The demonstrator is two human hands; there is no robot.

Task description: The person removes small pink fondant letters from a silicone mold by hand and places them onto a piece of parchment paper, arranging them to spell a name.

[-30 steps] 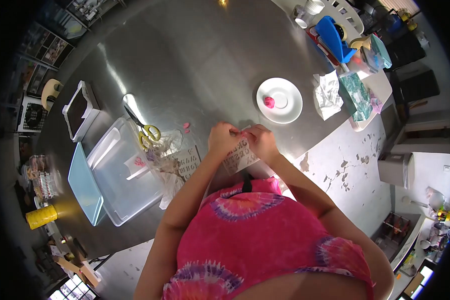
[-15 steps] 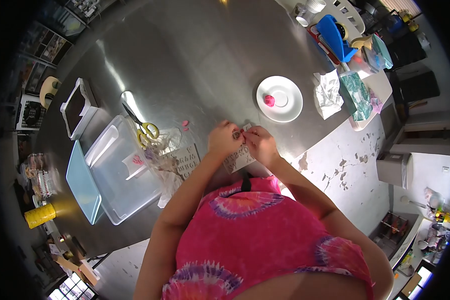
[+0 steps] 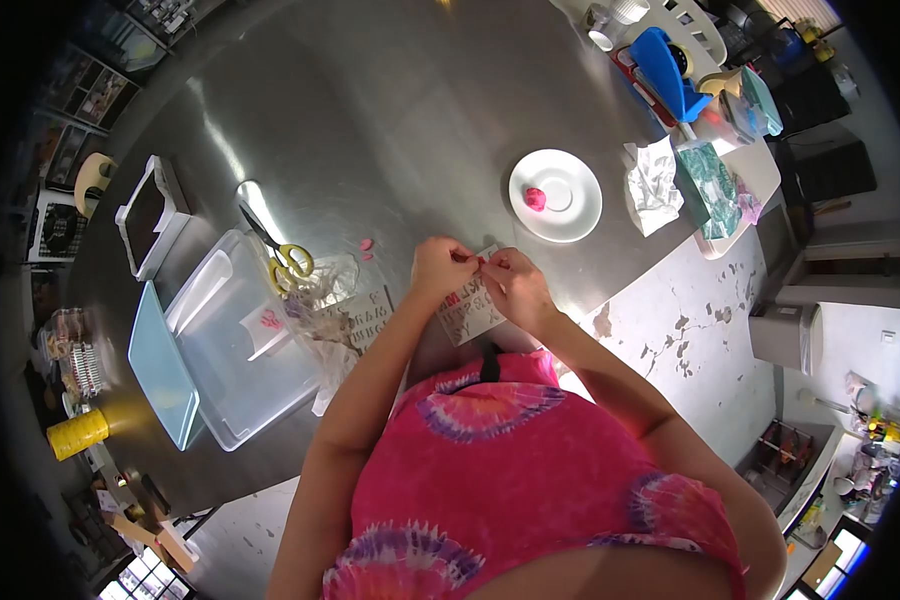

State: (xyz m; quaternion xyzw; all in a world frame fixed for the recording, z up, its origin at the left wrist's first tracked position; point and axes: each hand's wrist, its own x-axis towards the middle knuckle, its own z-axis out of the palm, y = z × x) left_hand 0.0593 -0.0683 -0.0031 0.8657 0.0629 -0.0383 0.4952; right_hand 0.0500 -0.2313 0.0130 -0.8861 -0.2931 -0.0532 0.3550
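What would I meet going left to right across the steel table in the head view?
Yellow roll of tape → flat light blue plastic lid → yellow-handled scissors → left hand → right hand → round white plate holding a pink lump → crumpled white paper.
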